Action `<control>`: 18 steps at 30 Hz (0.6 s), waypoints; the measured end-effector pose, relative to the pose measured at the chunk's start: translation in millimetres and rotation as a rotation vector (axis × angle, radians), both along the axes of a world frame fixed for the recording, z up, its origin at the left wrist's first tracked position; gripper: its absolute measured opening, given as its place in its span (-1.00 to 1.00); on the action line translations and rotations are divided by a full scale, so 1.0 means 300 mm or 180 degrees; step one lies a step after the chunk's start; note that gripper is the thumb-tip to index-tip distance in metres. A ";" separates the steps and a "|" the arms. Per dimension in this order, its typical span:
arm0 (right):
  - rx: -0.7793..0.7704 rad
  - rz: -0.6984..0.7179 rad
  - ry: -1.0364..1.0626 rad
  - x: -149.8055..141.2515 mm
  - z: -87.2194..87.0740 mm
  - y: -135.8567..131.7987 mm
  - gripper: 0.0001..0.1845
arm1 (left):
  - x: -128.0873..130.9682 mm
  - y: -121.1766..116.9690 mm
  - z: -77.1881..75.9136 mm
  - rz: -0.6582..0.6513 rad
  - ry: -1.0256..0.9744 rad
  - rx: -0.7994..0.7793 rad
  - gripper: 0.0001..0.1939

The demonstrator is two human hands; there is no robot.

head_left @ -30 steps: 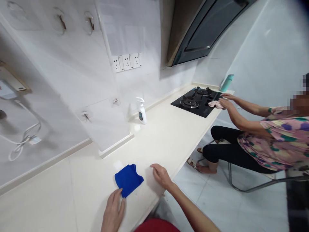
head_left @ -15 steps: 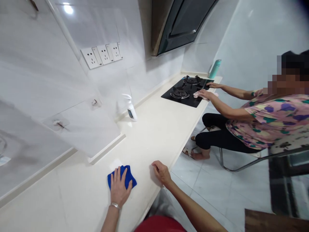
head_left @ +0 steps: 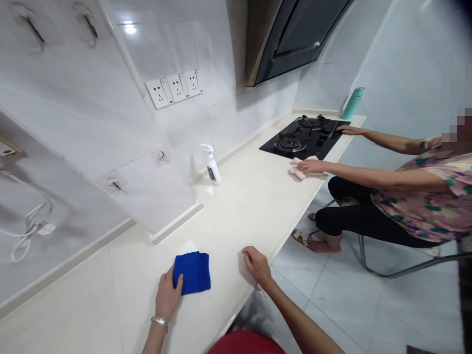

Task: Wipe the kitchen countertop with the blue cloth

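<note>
Now with left hand (head_left: 168, 295) at the left edge of the blue cloth (head_left: 192, 273), no longer flat on top.
Seemingly a change from pressing to handling by the edge. As for cloth: lying on the desk (head_left: 239, 206) between both hands, folded flat, with layers showing along right side. With left fingers (head_left: 165, 282) partly hidden, cannot tell if gripping. With right hand (head_left: 258, 268) loosely curled, holding nothing visible.
</note>
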State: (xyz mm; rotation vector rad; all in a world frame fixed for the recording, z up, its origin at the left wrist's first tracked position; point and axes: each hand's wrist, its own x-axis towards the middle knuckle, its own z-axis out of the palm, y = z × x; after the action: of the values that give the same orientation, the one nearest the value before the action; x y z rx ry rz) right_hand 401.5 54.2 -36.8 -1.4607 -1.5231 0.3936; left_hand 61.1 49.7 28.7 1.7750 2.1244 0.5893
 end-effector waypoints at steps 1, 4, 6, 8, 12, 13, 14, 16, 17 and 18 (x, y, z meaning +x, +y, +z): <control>-0.0002 -0.0015 0.0005 0.000 0.000 0.000 -0.73 | 0.008 0.002 -0.002 -0.0043 0.0018 0.0003 -0.29; 0.0027 -0.0068 -0.0007 -0.002 -0.001 -0.001 -0.72 | 0.012 0.019 0.003 -0.0023 -0.0139 -0.0045 -0.29; 0.0066 -0.0090 -0.0035 -0.004 0.000 -0.002 -0.72 | -0.007 0.035 0.013 -0.0093 -0.0354 -0.0210 -0.32; 0.0112 -0.0092 -0.0066 -0.005 0.000 -0.002 -0.72 | -0.033 0.048 0.025 -0.0111 -0.0333 -0.0134 -0.41; 0.0156 -0.0077 -0.0113 -0.006 -0.004 -0.004 -0.72 | -0.031 0.059 0.027 -0.0177 0.0191 0.0802 -0.53; 0.0149 -0.0084 -0.0122 -0.006 -0.005 -0.005 -0.72 | -0.011 0.056 0.018 -0.0311 0.0233 0.0946 -0.52; 0.0136 -0.0092 -0.0129 -0.006 -0.007 -0.006 -0.72 | 0.016 0.052 0.005 -0.0494 0.0248 0.1010 -0.50; 0.0105 -0.0105 -0.0142 -0.006 -0.010 -0.007 -0.72 | 0.087 0.035 -0.035 -0.0883 0.0322 0.1003 -0.44; 0.0090 -0.0109 -0.0150 -0.007 -0.011 -0.007 -0.72 | 0.125 0.024 -0.058 -0.1009 0.0435 0.0980 -0.40; 0.0076 -0.0117 -0.0158 -0.006 -0.012 -0.008 -0.72 | 0.162 0.013 -0.081 -0.1062 0.0586 0.0966 -0.35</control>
State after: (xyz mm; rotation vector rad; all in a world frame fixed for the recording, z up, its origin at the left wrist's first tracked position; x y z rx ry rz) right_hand 399.6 51.9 -40.4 -1.4874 -1.5329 0.3186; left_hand 109.5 53.7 4.4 2.3699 1.8585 0.7087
